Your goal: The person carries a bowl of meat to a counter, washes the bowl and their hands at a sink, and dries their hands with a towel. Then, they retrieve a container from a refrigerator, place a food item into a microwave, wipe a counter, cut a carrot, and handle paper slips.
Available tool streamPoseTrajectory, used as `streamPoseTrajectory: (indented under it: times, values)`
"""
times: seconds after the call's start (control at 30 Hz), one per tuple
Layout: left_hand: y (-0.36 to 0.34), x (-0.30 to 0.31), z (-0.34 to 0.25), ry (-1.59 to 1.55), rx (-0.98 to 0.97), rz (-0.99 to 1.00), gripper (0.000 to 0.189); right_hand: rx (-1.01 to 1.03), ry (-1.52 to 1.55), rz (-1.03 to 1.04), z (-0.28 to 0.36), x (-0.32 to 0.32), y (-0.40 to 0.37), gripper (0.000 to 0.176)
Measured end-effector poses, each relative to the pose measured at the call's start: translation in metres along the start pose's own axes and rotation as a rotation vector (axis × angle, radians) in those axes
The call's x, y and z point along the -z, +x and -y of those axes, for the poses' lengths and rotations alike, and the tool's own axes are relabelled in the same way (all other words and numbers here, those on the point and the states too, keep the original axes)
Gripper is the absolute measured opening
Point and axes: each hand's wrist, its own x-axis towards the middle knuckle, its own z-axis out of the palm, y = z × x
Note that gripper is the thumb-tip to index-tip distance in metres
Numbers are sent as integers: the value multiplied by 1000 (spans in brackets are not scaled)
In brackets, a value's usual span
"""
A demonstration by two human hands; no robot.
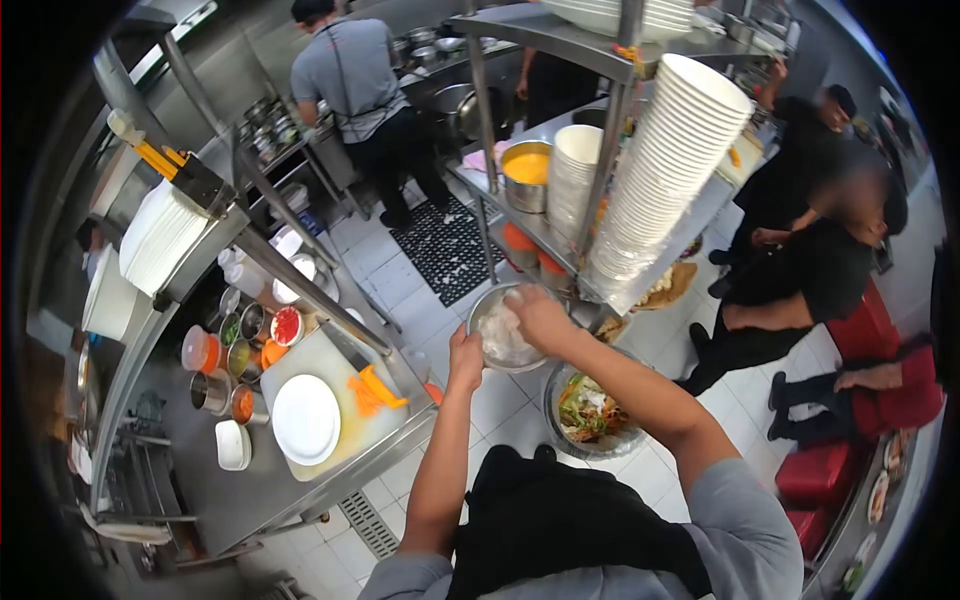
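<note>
A round metal bowl [507, 362] with whitish, wet-looking contents is held in front of my body. My left hand [466, 358] grips its left rim, fingers wrapped round it. Over the bowl's right side, my right hand [538, 318] reaches in, its fingertips in the white contents; what they hold, if anything, is hidden. Just below and to the right stands a lined bin [592, 412] with vegetable scraps in it.
At left, a steel counter [215, 480] carries a cutting board [345, 355], a white plate [307, 419] and containers. Tall stacked white bowls [665, 160] stand at a shelf edge on the right. Several people are around, one at the stove [350, 80], others at right beside red seats [815, 475].
</note>
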Motion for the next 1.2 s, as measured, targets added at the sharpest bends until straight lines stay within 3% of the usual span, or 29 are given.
streamPoseTrajectory:
  times: [0.03, 0.13, 0.17, 0.23, 0.3, 0.37, 0.43, 0.47, 0.5, 0.57, 0.63, 0.67, 0.73, 0.77, 0.8, 0.83, 0.87, 0.9, 0.93, 1.0, 1.07, 1.1, 1.17, 1.2]
  values:
    - [11, 0, -5, -1, -44, -32, 32, 86, 9, -126, -4, -5, 9, 45]
    - [65, 26, -2, 115, -58, -20, 39, 178, 136, -33, -11, 7, 40, 40]
    - [64, 20, -25, 64, -79, 9, 42, 121, 149, -190, -15, 7, 57, 35]
    - [91, 33, -33, 43, -35, -49, 50, 40, 315, -241, -11, 26, 75, 33]
    - [124, 45, -42, 90, -23, -266, 61, -32, 573, -419, -21, 25, 86, 27]
    - [164, 56, -64, -42, -62, -318, 64, -343, 952, -174, -38, 18, 72, 22]
    - [236, 88, -85, 116, -107, -363, 61, -463, 1271, -81, -60, -1, 51, 17]
    - [295, 112, -83, 196, -203, -369, 59, -414, 1182, -8, -78, -10, 36, 15]
    - [328, 97, -105, 165, -306, -494, 51, -515, 1228, -24, -83, -14, 21, 14]
    - [378, 64, -163, 46, -342, -321, 38, -686, 1047, 88, -107, -23, -5, 16]
    - [474, 39, -177, 165, -535, -328, 27, -909, 1007, 138, -132, -39, -30, 16]
    - [497, 10, -194, 185, -523, -303, 25, -911, 950, 86, -137, -41, -35, 20]
    - [562, -38, -194, 172, -430, -183, 22, -975, 928, -9, -155, -70, -71, 21]
    - [617, -56, -170, 124, -406, -77, 22, -890, 877, 3, -160, -75, -83, 21]
    - [626, -89, -172, 167, -238, -73, 23, -1024, 933, 31, -157, -63, -71, 21]
    - [660, -115, -144, 201, -326, -51, 23, -1161, 984, 52, -156, -52, -62, 21]
    - [685, -140, -118, 188, -299, 42, 24, -1176, 970, 39, -153, -46, -57, 21]
    - [687, -164, -107, 127, -155, 133, 24, -1081, 940, 49, -151, -44, -55, 21]
    - [713, -180, -85, 356, -181, 249, 25, -986, 910, 56, -148, -42, -53, 22]
    - [683, -221, -77, -73, 107, 321, 21, -1070, 955, 66, -139, -33, -45, 21]
    - [676, -239, -65, -31, 196, 322, 19, -1131, 937, 28, -125, -29, -36, 22]
    - [685, -239, -50, -30, 206, 329, 19, -1203, 850, 198, -120, -15, -25, 23]
    - [701, -224, -28, 7, 250, 537, 20, -1184, 915, 164, -115, -15, -33, 22]
    - [694, -212, -35, 15, 251, 535, 20, -1145, 973, 135, -115, -19, -37, 22]
